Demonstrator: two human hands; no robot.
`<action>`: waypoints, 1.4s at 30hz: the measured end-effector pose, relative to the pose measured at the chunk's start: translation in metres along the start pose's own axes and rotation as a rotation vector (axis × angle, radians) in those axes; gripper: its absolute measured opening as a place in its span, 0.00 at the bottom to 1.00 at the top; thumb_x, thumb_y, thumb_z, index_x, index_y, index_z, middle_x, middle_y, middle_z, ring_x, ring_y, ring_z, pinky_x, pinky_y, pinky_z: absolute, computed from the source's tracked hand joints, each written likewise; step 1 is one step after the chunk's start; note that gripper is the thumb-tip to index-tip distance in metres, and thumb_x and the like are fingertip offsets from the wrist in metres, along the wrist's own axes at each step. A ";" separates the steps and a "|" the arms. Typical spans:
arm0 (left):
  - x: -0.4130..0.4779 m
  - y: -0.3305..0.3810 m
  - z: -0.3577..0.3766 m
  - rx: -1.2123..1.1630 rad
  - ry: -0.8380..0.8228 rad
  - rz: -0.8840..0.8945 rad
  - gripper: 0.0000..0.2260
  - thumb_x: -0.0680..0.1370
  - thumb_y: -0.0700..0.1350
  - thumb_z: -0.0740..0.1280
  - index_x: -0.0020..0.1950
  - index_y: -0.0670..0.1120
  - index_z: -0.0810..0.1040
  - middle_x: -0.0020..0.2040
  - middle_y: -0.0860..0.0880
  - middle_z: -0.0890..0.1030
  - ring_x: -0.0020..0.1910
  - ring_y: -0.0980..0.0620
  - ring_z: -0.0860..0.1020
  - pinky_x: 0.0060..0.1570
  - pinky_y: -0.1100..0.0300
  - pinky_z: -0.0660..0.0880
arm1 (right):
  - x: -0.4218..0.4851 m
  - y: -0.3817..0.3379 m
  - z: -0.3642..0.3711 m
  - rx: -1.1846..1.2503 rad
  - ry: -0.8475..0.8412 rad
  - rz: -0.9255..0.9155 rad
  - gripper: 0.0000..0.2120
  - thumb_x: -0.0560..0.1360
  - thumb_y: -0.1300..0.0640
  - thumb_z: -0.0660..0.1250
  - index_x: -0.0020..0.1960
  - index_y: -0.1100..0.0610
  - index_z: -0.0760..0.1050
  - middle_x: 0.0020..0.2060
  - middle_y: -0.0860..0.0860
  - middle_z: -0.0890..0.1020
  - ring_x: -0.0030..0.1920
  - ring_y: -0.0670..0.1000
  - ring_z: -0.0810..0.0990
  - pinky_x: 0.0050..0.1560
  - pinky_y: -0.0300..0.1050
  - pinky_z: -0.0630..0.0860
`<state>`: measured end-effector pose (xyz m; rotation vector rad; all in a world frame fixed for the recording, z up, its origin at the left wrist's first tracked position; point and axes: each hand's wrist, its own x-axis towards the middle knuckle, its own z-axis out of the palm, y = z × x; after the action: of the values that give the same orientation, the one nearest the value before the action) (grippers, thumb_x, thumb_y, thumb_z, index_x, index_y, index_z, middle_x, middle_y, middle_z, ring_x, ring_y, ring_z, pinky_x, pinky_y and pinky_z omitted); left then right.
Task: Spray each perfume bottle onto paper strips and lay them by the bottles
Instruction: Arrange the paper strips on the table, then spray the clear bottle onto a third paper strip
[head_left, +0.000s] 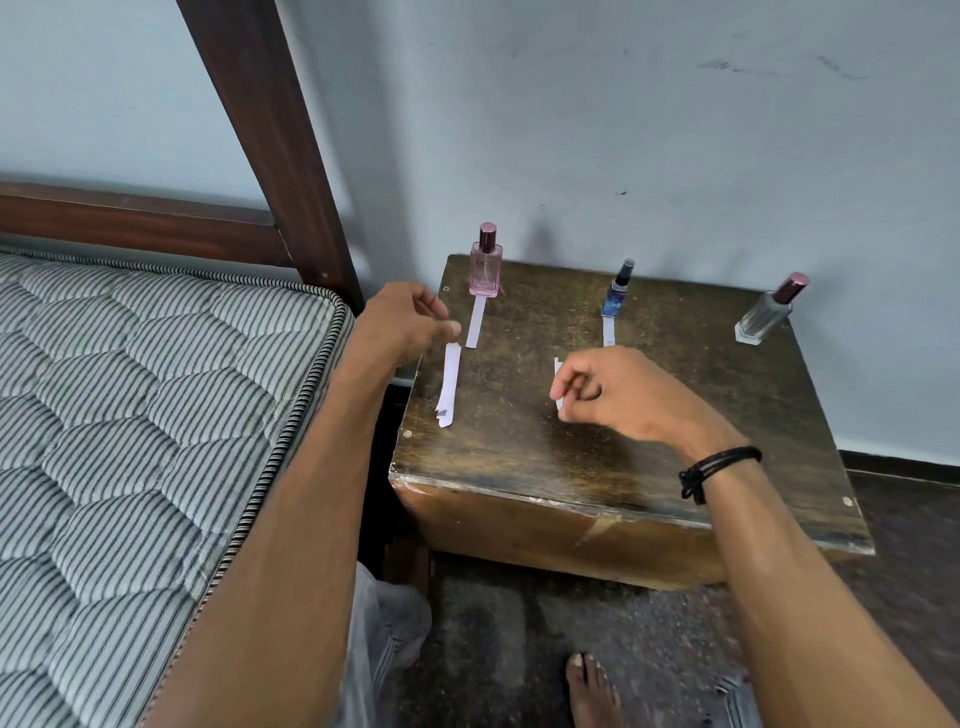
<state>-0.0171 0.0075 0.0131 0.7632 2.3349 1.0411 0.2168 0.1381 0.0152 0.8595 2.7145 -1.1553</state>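
A: Right hand (613, 395) first. What does it have?

B: Thumb and forefinger closed in a pinch on a narrow white paper strip (557, 387), the other fingers curled under. The strip stands roughly on end and is mostly hidden behind the fingers. Its lower end is at or just above the worn dark wooden table (675, 426); cannot tell whether it touches. Black cord bracelet (719, 465) on that wrist.

A: Left hand (405, 322)?

B: Fingers loosely curled, nothing held between them. The thumb tip sits just above the far end of a small pile of white paper strips (449, 387), which lies flat near the table's left edge. Contact between thumb and pile not clear.

A: The bottles?

B: Three, in a row along the back of the table, close to the pale wall. At left, a pink glass bottle with a maroon cap (485, 267); a single white strip (476, 325) lies flat in front of it, far end touching its base. In the middle, a small blue bottle with a black spray top (618, 291); a second white strip (608, 332) lies in front of it, near end just beyond the right hand's knuckles. At right, a clear glass bottle with a maroon cap (769, 314), well apart from both hands.

A: Surroundings?

B: Striped quilted mattress (130, 415) to the left, a dark wooden bed post (270, 145) rising behind it. A bare foot (592, 691) on the dark floor in front of the table
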 end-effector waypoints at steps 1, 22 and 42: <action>-0.002 0.005 0.002 0.000 0.035 0.037 0.07 0.72 0.46 0.77 0.46 0.48 0.81 0.41 0.55 0.82 0.39 0.58 0.79 0.41 0.63 0.73 | -0.002 0.001 0.000 0.008 -0.057 0.012 0.08 0.73 0.58 0.79 0.48 0.48 0.83 0.42 0.45 0.87 0.43 0.43 0.86 0.54 0.46 0.81; -0.016 0.024 0.075 0.286 -0.318 0.374 0.11 0.72 0.43 0.77 0.52 0.50 0.82 0.47 0.55 0.77 0.41 0.61 0.74 0.48 0.58 0.74 | 0.007 0.020 0.009 -0.273 0.067 0.049 0.17 0.75 0.50 0.77 0.63 0.45 0.80 0.42 0.42 0.79 0.41 0.45 0.78 0.43 0.46 0.73; -0.026 0.031 0.092 0.389 -0.394 0.471 0.19 0.70 0.51 0.79 0.59 0.52 0.81 0.54 0.52 0.75 0.50 0.54 0.74 0.52 0.60 0.70 | -0.016 0.029 -0.027 0.036 0.138 0.165 0.09 0.76 0.52 0.75 0.55 0.48 0.80 0.46 0.45 0.83 0.46 0.43 0.81 0.43 0.36 0.68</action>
<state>0.0674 0.0547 -0.0133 1.5678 2.0717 0.5284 0.2487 0.1651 0.0199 1.1845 2.6726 -1.1544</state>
